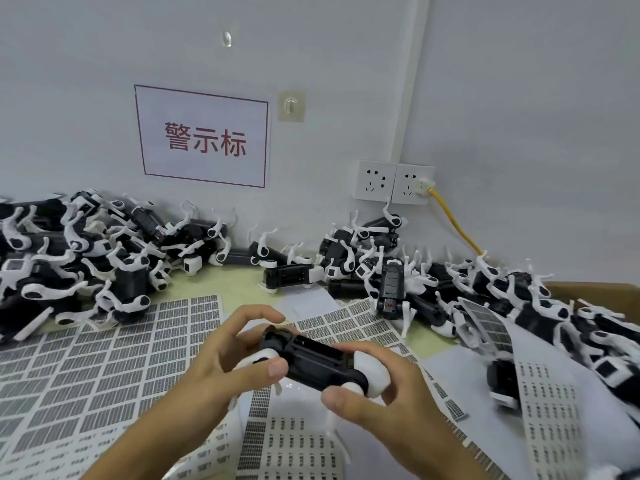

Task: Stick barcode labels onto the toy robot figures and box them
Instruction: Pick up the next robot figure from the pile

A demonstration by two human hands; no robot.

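Both my hands hold one black-and-white toy robot figure above the table, its black underside facing up. My left hand grips its left end, thumb against the white leg joint. Its right end sits in my right hand, thumb on a white joint. Barcode label sheets cover the table beneath and left of my hands. A big heap of robot figures lies at the back left. Another heap runs along the right into a cardboard box.
A white wall stands close behind the table, with a red-framed sign, two sockets and a yellow cable. More label sheets lie at the right, one draped over the figures. A single figure lies at the table's back middle.
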